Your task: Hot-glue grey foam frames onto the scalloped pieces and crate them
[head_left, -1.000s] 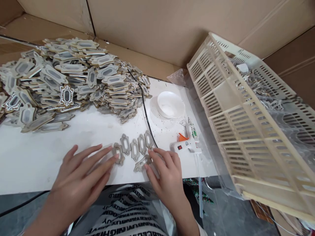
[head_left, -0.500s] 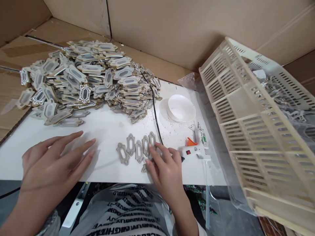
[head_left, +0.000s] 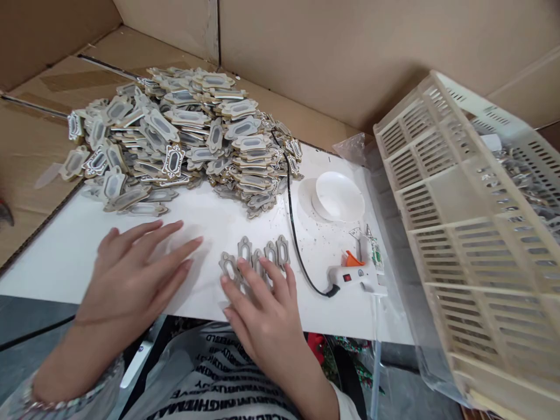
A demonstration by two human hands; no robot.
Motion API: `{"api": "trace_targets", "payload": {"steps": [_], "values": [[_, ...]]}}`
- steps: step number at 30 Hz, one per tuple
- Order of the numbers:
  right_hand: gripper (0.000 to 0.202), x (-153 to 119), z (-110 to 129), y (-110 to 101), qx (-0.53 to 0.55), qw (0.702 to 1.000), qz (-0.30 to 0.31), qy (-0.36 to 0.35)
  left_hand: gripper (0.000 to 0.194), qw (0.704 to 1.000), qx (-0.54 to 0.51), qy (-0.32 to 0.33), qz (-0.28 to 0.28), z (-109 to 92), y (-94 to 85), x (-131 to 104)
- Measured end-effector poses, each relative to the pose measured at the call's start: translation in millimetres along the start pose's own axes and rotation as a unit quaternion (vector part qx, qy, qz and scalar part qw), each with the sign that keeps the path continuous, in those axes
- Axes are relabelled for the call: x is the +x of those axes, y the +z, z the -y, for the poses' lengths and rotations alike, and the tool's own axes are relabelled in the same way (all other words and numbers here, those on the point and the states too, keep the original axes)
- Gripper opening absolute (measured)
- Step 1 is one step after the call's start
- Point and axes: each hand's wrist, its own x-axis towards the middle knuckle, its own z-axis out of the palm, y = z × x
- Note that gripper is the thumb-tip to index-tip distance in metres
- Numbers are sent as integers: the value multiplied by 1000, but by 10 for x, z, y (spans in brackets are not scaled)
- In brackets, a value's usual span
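Several grey oval frame pieces lie in an uneven row on the white table near its front edge. Over the row's lower and left part rests my right hand, fingers spread, the fingertips touching the pieces. My left hand hovers palm down to the left of the row, its fingers apart and holding nothing. A big heap of similar frame pieces, a few with white ornate edges, covers the back left of the table.
A white bowl stands right of the heap. A white glue gun with an orange part lies below it, its black cable curving leftward. A slatted plastic crate fills the right. Cardboard walls rise behind.
My right hand has shifted left along the row, now covering parts of the left pieces. My left hand has moved a little to the right. The whole view has swung slightly leftward.
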Motion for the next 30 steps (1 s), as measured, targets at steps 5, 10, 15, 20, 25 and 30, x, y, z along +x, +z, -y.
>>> {"api": "trace_targets", "payload": {"steps": [5, 10, 15, 20, 25, 30], "values": [[38, 69, 32, 95, -39, 999, 17, 0, 29, 999, 29, 27, 31, -220, 145, 108], [42, 93, 23, 135, -49, 998, 17, 21, 28, 998, 36, 3, 45, -170, 129, 69], [43, 135, 43, 154, -55, 998, 6, 34, 31, 998, 13, -20, 52, -41, 47, -13], [40, 204, 135, 160, -36, 999, 2, 13, 40, 988, -58, -144, 4, 45, -114, -192], [36, 325, 275, 211, -26, 999, -6, -18, 40, 955, -20, -297, -20, 138, -187, -420], [39, 387, 342, 253, -42, 998, 22, -38, 38, 971, -27, -238, 11, 120, -128, -456]]}}
